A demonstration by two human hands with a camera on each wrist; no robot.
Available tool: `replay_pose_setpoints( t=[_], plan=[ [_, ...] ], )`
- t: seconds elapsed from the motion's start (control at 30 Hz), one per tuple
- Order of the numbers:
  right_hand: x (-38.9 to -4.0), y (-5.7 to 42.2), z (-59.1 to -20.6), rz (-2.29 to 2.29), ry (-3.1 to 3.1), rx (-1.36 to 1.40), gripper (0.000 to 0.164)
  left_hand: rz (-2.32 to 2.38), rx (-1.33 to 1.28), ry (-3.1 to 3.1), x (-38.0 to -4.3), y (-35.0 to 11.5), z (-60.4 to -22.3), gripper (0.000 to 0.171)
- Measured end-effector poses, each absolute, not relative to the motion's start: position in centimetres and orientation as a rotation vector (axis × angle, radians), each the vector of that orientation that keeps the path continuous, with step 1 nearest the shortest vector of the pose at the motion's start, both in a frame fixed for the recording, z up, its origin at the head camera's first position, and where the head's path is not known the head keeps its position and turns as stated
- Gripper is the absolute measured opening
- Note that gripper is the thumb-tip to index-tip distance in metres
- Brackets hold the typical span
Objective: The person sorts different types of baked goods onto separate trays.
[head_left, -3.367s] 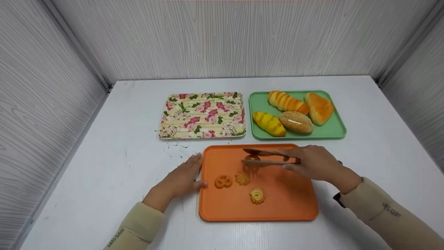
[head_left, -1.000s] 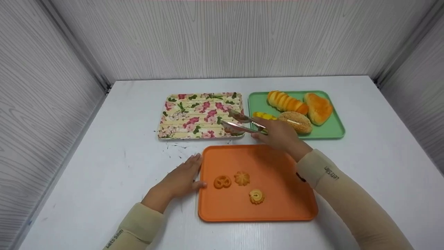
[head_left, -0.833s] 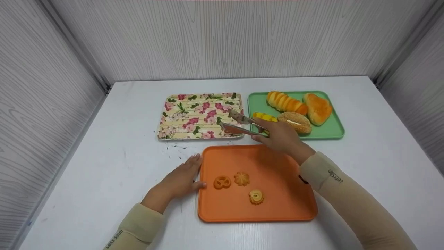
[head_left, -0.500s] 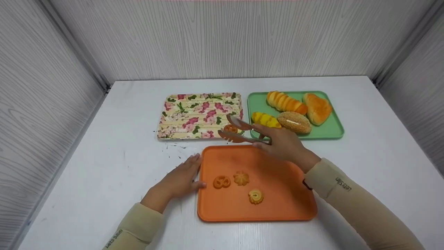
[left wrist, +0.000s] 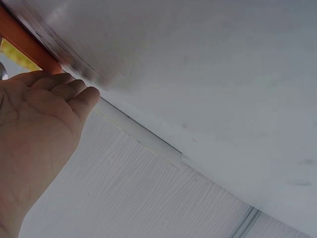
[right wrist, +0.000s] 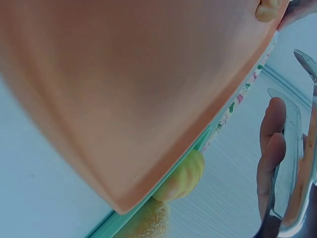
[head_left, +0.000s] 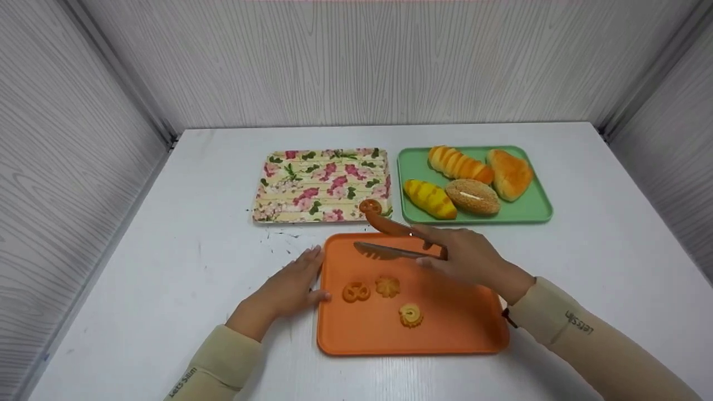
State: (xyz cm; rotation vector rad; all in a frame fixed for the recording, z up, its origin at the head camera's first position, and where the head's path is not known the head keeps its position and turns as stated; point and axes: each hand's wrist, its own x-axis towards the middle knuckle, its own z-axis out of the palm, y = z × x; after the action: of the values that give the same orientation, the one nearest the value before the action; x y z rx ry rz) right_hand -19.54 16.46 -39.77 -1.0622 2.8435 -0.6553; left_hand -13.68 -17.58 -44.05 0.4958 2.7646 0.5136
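Observation:
My right hand [head_left: 468, 253] grips a pair of metal tongs [head_left: 429, 254], whose arms stand apart with nothing between them. The tongs hang over the far part of the orange tray [head_left: 457, 346], one tip close to a pretzel-shaped cookie [head_left: 370, 206] on the front right corner of the floral tray [head_left: 301, 172]. Straight fingers of my left hand [head_left: 287, 287] rest against the orange tray's left edge, the thumb on its rim. On that tray lie another pretzel-shaped cookie [head_left: 356, 292], a flower-shaped cookie [head_left: 387, 286] and a round swirled cookie [head_left: 410, 314].
At the back right, a green tray [head_left: 523, 214] holds a striped roll [head_left: 460, 164], a yellow bread [head_left: 430, 199], a seeded bun [head_left: 473, 196] and a rounded triangular bread [head_left: 509, 174]. Grey wood-grain panels [head_left: 356, 67] enclose the white table [head_left: 184, 239] behind and on both sides.
The tongs in my right hand carried a pretzel-shaped cookie from the orange tray to the floral tray, spread and let it go, then drew back toward me. My left hand stayed put.

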Motion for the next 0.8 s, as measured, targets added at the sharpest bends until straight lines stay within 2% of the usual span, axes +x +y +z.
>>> replay_pose_setpoints(
  t=[0.8],
  plan=[
    [-15.4, 20.8, -40.6, -0.712, 2.639, -1.13, 0.058, 0.528, 0.485, 2.735, -13.9, -17.6, -44.0, 0.089]
  ],
)
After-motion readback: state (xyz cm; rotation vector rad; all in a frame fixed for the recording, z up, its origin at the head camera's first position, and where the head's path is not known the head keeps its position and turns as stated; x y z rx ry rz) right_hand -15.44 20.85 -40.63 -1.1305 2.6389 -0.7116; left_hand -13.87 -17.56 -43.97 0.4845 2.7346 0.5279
